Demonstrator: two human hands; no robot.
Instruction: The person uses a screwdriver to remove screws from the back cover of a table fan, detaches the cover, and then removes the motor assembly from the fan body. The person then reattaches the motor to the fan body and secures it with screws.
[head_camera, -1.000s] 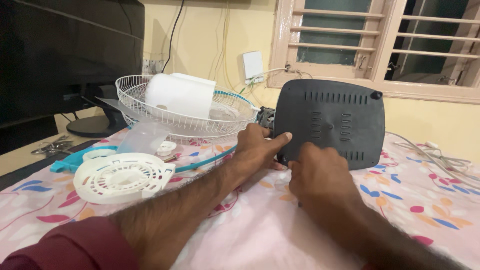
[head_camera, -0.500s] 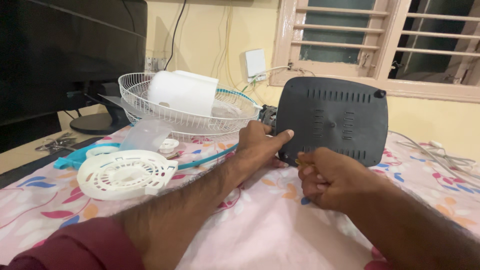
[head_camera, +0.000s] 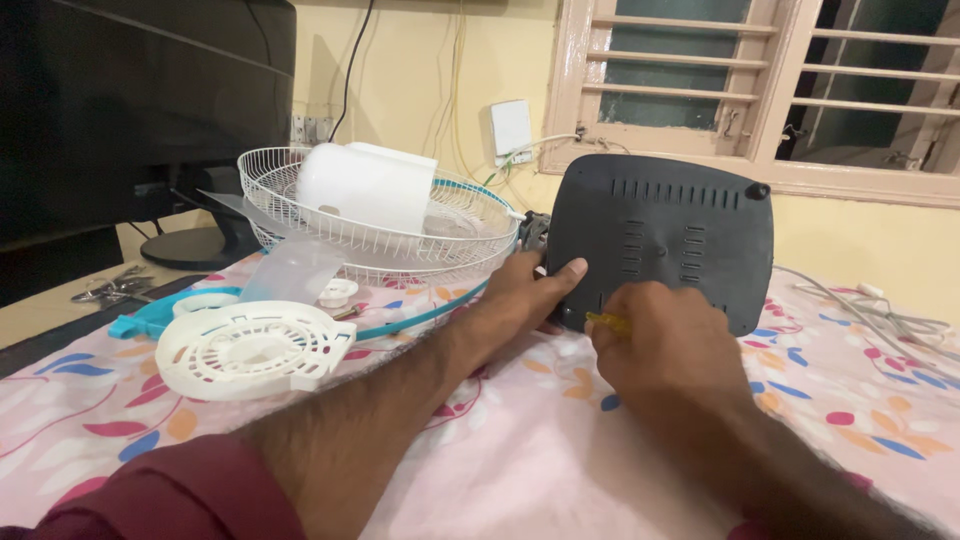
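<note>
Left hand (head_camera: 528, 290): in the middle of the frame, my fingers press flat on the left edge of the dark grey fan base (head_camera: 660, 240), which stands up on the flowery cloth (head_camera: 520, 450).
Right hand (head_camera: 655, 345): curled tight around a small yellow tool (head_camera: 608, 322), its tip at the base's bottom edge.
Left of frame: 1 white wire fan guard (head_camera: 380, 230), 1 round white vent cover (head_camera: 245, 347).

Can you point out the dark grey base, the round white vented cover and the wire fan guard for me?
Dark grey base (head_camera: 665, 235): head view, middle of its upright underside.
Round white vented cover (head_camera: 255, 348): head view, centre of its slotted face.
Wire fan guard (head_camera: 400, 248): head view, front wall of the wire bowl.
</note>
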